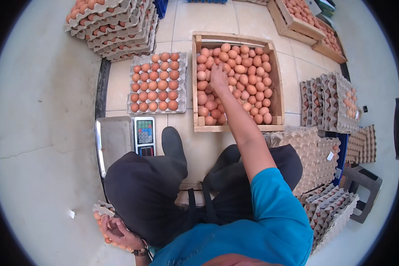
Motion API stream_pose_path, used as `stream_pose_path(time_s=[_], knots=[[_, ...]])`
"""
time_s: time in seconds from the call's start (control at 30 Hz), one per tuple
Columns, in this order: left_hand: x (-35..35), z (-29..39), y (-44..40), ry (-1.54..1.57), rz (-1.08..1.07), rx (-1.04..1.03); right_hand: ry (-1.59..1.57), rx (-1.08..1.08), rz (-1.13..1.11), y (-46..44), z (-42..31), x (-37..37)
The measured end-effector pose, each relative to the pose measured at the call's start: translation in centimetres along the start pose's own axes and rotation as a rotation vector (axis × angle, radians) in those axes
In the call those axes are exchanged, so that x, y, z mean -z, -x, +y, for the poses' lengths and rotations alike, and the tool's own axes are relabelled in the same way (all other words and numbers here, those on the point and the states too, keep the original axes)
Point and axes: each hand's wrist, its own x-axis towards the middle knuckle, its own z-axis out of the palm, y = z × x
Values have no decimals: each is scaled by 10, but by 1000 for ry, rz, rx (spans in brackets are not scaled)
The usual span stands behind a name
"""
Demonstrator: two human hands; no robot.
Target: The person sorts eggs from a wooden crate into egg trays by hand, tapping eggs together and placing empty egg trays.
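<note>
My right hand (219,79) reaches into a wooden crate (238,128) heaped with brown eggs (252,80). Its fingers bend down among the eggs on the crate's left side. The fingertips are partly hidden, so whether an egg is in them cannot be seen. To the left of the crate lies a grey egg tray (180,101) with rows of brown eggs standing in it. At the lower left, beside my leg, my left hand (124,235) has loosely bent fingers held apart. It is right by another tray of eggs (97,216), mostly hidden behind the hand and leg.
A digital scale (145,136) with a metal pan (116,137) stands by my left knee. Tall stacks of egg trays (119,33) rise at upper left, with more tray stacks (330,104) on the right. Further egg crates (292,27) and a grey stool (372,190) flank the floor.
</note>
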Motion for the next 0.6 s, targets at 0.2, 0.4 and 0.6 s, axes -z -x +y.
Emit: stream_pose_path(time_s=[0.2, 0.4, 0.6], knots=[[2, 13, -24, 37, 12, 32, -57, 110, -114, 10, 8, 30], [-30, 54, -91, 203, 110, -235, -149, 69, 264, 5, 27, 38], [-125, 144, -136, 396, -299, -358, 0, 46, 281, -29, 45, 75]])
